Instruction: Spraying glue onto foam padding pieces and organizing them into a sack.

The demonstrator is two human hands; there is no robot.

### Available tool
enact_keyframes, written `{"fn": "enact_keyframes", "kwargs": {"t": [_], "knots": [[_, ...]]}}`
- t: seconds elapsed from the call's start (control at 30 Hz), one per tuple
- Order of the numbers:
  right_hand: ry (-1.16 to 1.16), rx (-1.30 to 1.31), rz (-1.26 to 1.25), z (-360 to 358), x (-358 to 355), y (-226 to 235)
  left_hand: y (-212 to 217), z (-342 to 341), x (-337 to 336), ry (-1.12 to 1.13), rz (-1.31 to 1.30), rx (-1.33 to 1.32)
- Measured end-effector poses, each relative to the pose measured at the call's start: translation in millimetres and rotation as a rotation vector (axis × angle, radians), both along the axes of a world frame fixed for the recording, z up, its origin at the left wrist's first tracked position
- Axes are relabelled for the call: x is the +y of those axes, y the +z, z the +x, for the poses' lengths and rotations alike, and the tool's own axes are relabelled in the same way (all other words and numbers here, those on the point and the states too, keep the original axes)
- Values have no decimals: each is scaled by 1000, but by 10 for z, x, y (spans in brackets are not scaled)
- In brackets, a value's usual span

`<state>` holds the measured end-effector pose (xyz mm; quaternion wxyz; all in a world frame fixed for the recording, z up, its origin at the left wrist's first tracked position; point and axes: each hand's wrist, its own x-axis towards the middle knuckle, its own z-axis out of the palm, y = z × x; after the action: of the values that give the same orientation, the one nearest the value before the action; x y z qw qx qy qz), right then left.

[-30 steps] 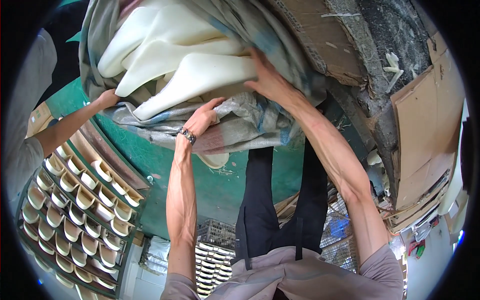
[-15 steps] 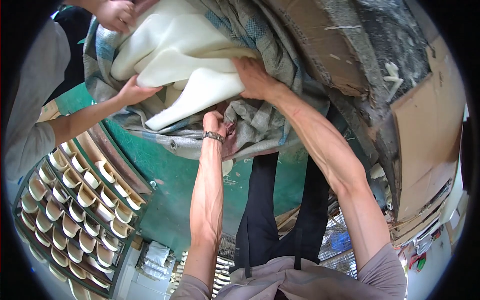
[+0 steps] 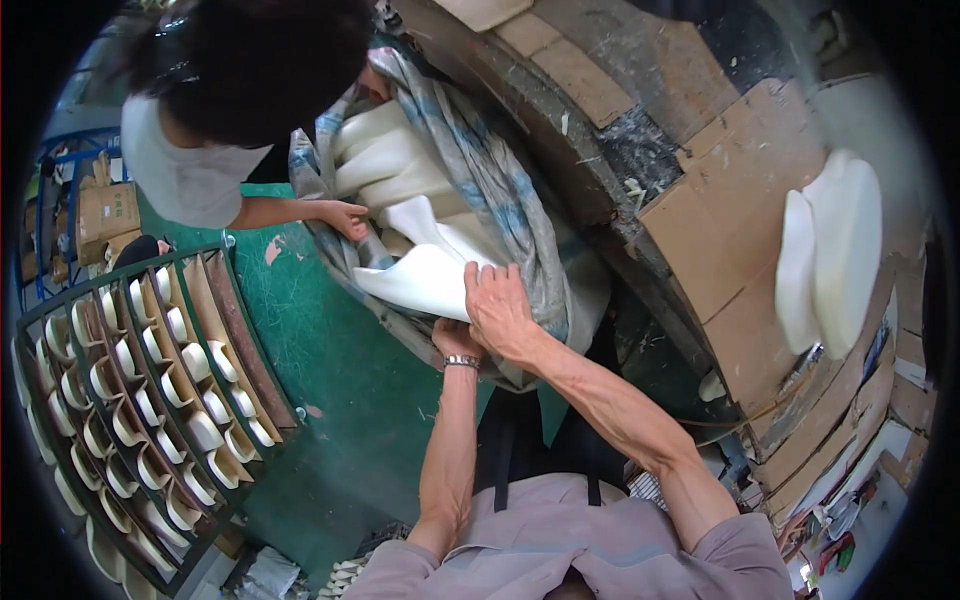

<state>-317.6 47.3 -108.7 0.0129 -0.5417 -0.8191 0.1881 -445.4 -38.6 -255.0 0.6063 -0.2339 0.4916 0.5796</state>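
A woven grey-and-blue sack [image 3: 515, 225] stands before me, filled with smooth white shoe-sole-shaped pieces [image 3: 385, 135]. At its near rim lies one white piece [image 3: 415, 282], its broad end toward me. My right hand [image 3: 497, 305] is closed over that end, fingers curled on its top. Just beneath and to the left, my left hand [image 3: 457, 340], with a bracelet at the wrist, is closed at the sack's near rim; its fingertips are partly hidden. Across the sack, a co-worker's hand [image 3: 345, 218] holds the left rim.
The co-worker [image 3: 190, 160] leans over the far left. A rack [image 3: 150, 390] of several curved cream pieces stands at left on the green floor [image 3: 340, 430]. To the right is a cardboard-covered bench [image 3: 720, 230] with a pair of white pieces [image 3: 835, 255].
My view has shifted, showing more bench and the co-worker's head. My right hand has moved in beside my left. The co-worker's near hand has left the white pieces for the sack's rim.
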Motion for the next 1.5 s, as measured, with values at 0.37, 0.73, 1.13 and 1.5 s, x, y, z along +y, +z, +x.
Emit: {"fn": "enact_keyframes", "kwargs": {"t": [0.37, 0.73, 1.13, 1.5], "knots": [[-254, 288, 14, 1048, -1016, 1428, 568, 539, -195, -300, 154, 477], [-347, 624, 162, 2120, -1790, 1323, 1808, 1015, -279, -492, 506, -237], [-966, 1376, -262, 3161, -1773, 1220, 2277, 2280, 579, -948, 583, 408], [-662, 1413, -490, 3403, -1639, 860, 1026, 2508, 930, -802, -167, 1087]]}}
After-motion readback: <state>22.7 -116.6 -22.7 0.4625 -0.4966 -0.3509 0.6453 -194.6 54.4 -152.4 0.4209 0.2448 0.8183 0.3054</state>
